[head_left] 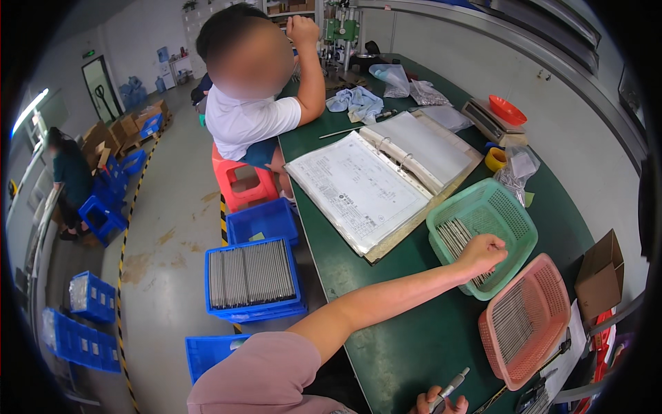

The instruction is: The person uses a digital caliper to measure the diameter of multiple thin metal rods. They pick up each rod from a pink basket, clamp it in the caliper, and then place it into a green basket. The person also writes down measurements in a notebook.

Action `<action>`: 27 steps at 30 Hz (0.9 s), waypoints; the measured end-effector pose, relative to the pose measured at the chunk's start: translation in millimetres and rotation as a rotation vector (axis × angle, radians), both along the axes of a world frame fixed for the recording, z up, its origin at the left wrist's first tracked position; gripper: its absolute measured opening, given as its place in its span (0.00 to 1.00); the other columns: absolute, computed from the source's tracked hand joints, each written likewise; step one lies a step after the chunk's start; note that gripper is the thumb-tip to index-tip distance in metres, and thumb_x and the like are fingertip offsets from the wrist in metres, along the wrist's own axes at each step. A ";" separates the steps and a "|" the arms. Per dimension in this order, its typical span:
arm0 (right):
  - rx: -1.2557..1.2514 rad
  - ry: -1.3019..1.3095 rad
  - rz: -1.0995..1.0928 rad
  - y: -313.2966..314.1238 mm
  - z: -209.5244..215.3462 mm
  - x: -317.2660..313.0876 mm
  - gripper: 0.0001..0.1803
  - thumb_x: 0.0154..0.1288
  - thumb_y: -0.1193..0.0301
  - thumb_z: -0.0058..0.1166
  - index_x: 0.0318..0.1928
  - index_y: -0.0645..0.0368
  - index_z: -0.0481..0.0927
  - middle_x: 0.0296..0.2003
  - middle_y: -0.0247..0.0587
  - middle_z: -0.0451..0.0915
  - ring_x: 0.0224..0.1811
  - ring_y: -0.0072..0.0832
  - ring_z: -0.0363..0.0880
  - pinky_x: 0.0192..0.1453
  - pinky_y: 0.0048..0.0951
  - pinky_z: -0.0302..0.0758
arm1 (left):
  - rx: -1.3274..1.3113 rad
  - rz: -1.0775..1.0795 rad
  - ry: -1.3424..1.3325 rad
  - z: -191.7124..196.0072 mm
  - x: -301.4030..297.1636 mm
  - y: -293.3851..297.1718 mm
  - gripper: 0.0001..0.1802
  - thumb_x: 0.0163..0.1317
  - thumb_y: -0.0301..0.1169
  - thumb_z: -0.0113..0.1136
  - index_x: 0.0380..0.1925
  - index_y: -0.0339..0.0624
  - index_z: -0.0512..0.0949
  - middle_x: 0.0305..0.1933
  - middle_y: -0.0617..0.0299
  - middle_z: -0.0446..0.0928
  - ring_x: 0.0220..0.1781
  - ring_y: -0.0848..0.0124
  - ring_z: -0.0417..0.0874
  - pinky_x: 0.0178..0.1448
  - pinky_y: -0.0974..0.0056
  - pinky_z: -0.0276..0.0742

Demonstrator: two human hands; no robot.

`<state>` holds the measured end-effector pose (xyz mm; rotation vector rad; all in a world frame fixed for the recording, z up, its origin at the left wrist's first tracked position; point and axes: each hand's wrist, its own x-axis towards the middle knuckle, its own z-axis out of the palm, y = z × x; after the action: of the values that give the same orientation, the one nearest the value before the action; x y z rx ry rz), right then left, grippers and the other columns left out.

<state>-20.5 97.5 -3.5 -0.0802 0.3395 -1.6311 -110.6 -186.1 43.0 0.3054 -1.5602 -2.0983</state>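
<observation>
My left arm reaches across to a green plastic basket (522, 214), and my left hand (486, 254) is over its near side. The fingers are curled closed; whatever they hold, if anything, is hidden. Below and beside the hand lie several thin metal rods (455, 238) in the basket. At the lower edge my right hand (441, 403) grips a micrometer (452, 385) with a silver barrel, pointing up and to the right. Between the two hands, on the right, a pink basket (552, 283) holds a row of similar metal rods (511, 324).
An open ring binder (358, 190) lies on the green table (393, 359). Beyond it are a scale (493, 121) with a red pan and yellow tape (495, 159). A cardboard box (598, 276) stands right. Blue crates (255, 314) sit left; another person (255, 127) sits at the far side.
</observation>
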 end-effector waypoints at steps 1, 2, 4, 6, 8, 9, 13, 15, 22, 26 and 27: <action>0.020 0.007 -0.007 0.2 0.8 0.5 0.31 0.52 0.50 0.49 0.44 0.67 0.67 0.26 0.49 0.70 0.13 0.31 0.63 0.22 0.32 0.64 | -0.006 0.000 -0.004 -1.0 -0.2 -0.5 0.19 0.54 0.29 0.55 0.44 0.29 0.70 0.28 0.61 0.72 0.22 0.79 0.72 0.24 0.74 0.70; 0.039 0.013 -0.015 0.4 1.5 0.9 0.31 0.52 0.50 0.49 0.44 0.67 0.67 0.26 0.48 0.70 0.13 0.30 0.63 0.22 0.32 0.64 | -0.011 0.001 -0.007 -2.5 -1.2 -1.1 0.19 0.54 0.29 0.55 0.45 0.29 0.69 0.28 0.61 0.72 0.22 0.79 0.72 0.25 0.74 0.70; 0.071 0.029 -0.035 0.7 0.7 1.0 0.31 0.52 0.50 0.49 0.43 0.67 0.67 0.26 0.48 0.70 0.12 0.30 0.63 0.21 0.31 0.63 | -0.013 -0.006 -0.016 -3.4 -2.1 -2.0 0.20 0.54 0.28 0.55 0.46 0.29 0.68 0.29 0.60 0.72 0.22 0.79 0.72 0.25 0.74 0.71; 0.095 0.046 -0.060 1.7 -2.2 0.4 0.31 0.52 0.50 0.49 0.43 0.67 0.67 0.26 0.47 0.69 0.12 0.30 0.62 0.20 0.31 0.63 | -0.003 -0.019 -0.026 -2.9 -3.0 -2.5 0.20 0.54 0.27 0.53 0.47 0.29 0.68 0.30 0.60 0.72 0.22 0.78 0.72 0.26 0.74 0.71; 0.076 0.053 -0.050 1.3 -0.4 -0.9 0.31 0.51 0.49 0.48 0.43 0.66 0.67 0.25 0.47 0.69 0.11 0.29 0.62 0.19 0.31 0.62 | 0.032 -0.027 0.000 -1.0 -2.8 -0.9 0.19 0.55 0.26 0.51 0.47 0.29 0.67 0.31 0.59 0.73 0.22 0.78 0.72 0.27 0.74 0.71; 0.067 0.057 -0.044 1.3 0.3 -1.6 0.31 0.51 0.49 0.48 0.43 0.66 0.67 0.25 0.46 0.69 0.11 0.29 0.62 0.19 0.30 0.62 | 0.049 -0.030 0.012 -0.5 -2.7 -0.1 0.19 0.56 0.25 0.50 0.48 0.29 0.67 0.31 0.59 0.73 0.23 0.78 0.72 0.27 0.74 0.71; 0.101 0.051 -0.065 4.0 -2.2 -1.8 0.31 0.52 0.49 0.48 0.43 0.66 0.67 0.25 0.46 0.68 0.11 0.30 0.61 0.19 0.31 0.62 | -0.098 0.089 0.082 -8.4 -4.6 2.9 0.16 0.58 0.24 0.46 0.46 0.32 0.70 0.33 0.57 0.75 0.25 0.75 0.74 0.30 0.72 0.72; 0.133 0.032 -0.064 4.6 -2.2 -0.2 0.31 0.52 0.49 0.48 0.43 0.66 0.67 0.25 0.46 0.68 0.11 0.30 0.61 0.19 0.31 0.62 | -0.394 0.236 0.085 -17.7 -4.2 3.6 0.14 0.58 0.25 0.46 0.44 0.33 0.72 0.34 0.54 0.75 0.26 0.70 0.75 0.32 0.69 0.73; 0.070 0.062 -0.017 1.3 -2.5 7.4 0.31 0.52 0.50 0.48 0.44 0.67 0.66 0.26 0.47 0.68 0.10 0.28 0.60 0.17 0.30 0.61 | -1.408 0.464 -0.095 7.4 21.3 -2.4 0.04 0.41 0.25 0.54 0.19 0.37 0.77 0.27 0.54 0.72 0.33 0.55 0.75 0.36 0.57 0.73; -0.033 0.045 0.077 -5.8 -6.4 4.0 0.28 0.54 0.47 0.42 0.38 0.62 0.69 0.26 0.47 0.71 0.11 0.28 0.63 0.16 0.28 0.63 | -1.433 0.180 -0.353 -14.3 3.4 -13.0 0.06 0.41 0.25 0.53 0.19 0.38 0.78 0.28 0.47 0.75 0.34 0.52 0.76 0.36 0.52 0.73; -0.072 0.025 0.092 -7.1 -5.7 -0.5 0.32 0.48 0.46 0.46 0.42 0.64 0.69 0.26 0.51 0.70 0.13 0.28 0.63 0.13 0.28 0.59 | -1.238 0.053 -0.405 -16.3 -5.4 -15.6 0.08 0.42 0.27 0.52 0.21 0.38 0.79 0.28 0.44 0.75 0.34 0.50 0.77 0.38 0.51 0.72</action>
<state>-20.9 90.4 -9.3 -0.1685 0.2916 -1.5525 -116.0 -201.7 26.7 0.2942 -2.6763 -0.7234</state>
